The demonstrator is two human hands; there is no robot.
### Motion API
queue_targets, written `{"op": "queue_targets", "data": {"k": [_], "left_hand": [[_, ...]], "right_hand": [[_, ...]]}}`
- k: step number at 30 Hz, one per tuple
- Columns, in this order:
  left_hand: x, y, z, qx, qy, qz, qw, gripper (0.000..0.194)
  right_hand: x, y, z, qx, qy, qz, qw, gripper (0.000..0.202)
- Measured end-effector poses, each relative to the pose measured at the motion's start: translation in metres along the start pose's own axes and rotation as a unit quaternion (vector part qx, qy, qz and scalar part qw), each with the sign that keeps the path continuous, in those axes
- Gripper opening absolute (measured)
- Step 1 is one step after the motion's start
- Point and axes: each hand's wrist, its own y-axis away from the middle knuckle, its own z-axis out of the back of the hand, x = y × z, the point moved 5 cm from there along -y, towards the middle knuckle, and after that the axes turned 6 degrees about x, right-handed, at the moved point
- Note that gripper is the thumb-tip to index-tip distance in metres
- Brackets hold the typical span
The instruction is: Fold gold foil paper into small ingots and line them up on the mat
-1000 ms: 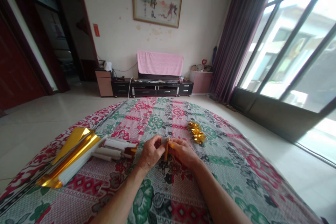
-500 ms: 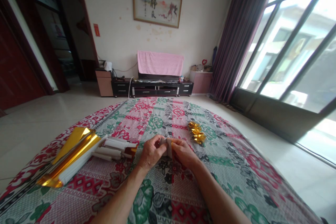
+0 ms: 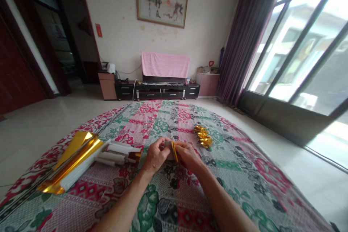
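A small piece of gold-and-white paper [image 3: 174, 151] is between my hands, above the patterned cloth [image 3: 160, 127]. My left hand [image 3: 157, 155] grips its pale side, fingers closed. My right hand [image 3: 187, 155] pinches the gold edge on the other side. Folded gold pieces [image 3: 203, 136] lie in a short row beyond my right hand. To the left rest large gold sheets [image 3: 78, 159], partly rolled, with their white backs showing. Several white paper rolls [image 3: 115, 153] lie between those sheets and my left hand.
The cloth covers a wide, rounded surface. Past its far edge stand a low black cabinet [image 3: 160, 91] and a screen under a pink towel [image 3: 165, 64]. A purple curtain [image 3: 239, 40] hangs beside the windows at right.
The paper in my hands has turned or folded, so a gold strip now faces up where mostly grey-white showed. Both hands have shifted slightly.
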Motion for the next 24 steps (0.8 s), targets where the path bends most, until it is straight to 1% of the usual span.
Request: {"op": "queue_targets", "data": {"k": [2,4,7,10,16,19,22,24], "left_hand": [[-0.001,0.0,-0.002,0.009,0.019,-0.001,1.0,0.025],[-0.001,0.0,-0.003,0.016,0.04,0.005,0.999,0.029],[0.0,-0.001,-0.003,0.012,0.057,0.023,0.998,0.036],[-0.001,-0.001,-0.002,0.013,0.062,0.03,0.998,0.041],[-0.004,-0.001,-0.003,0.054,0.023,0.026,0.998,0.048],[-0.004,-0.002,-0.002,0.072,0.015,0.035,0.997,0.05],[-0.001,-0.004,0.0,0.096,-0.003,0.044,0.994,0.052],[0.002,-0.005,0.001,0.107,-0.024,0.047,0.993,0.053]], "right_hand": [[0.001,0.0,0.0,-0.012,0.01,0.003,1.0,0.027],[0.003,0.0,-0.001,-0.01,0.005,0.011,1.0,0.026],[0.006,0.001,-0.005,0.017,-0.033,0.019,0.999,0.025],[0.009,0.003,-0.008,0.042,-0.05,0.01,0.998,0.028],[0.011,0.004,-0.004,0.044,-0.054,0.012,0.998,0.03],[0.01,0.004,0.0,0.024,-0.015,-0.001,1.0,0.029],[0.013,0.004,0.004,0.017,0.071,-0.011,0.997,0.027],[0.017,0.005,0.005,0.015,0.141,-0.009,0.99,0.025]]}}
